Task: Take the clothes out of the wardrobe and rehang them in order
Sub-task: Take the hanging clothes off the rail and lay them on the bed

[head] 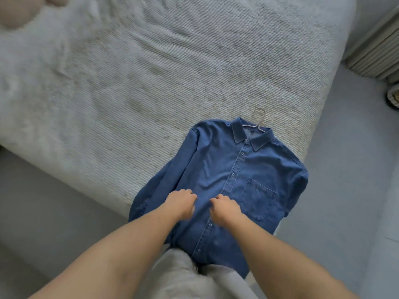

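A blue denim shirt point(228, 173) lies face up on the corner of a bed point(133, 83), buttoned, with its hem hanging over the edge toward me. A thin hanger point(258, 119) is inside it, its hook sticking out past the collar. My left hand point(181, 202) and my right hand point(225, 208) sit side by side on the shirt's front, either side of the button placket at mid-chest. Both have their fingers curled down into the fabric. Whether they pinch the cloth or a button is hidden under the knuckles.
The bed has a pale ribbed cover and a beige cushion point(23, 11) at the far left. Grey floor point(345, 190) runs along the right side. A pleated curtain point(375, 48) hangs at the top right. My light trousers point(190, 277) show below the shirt.
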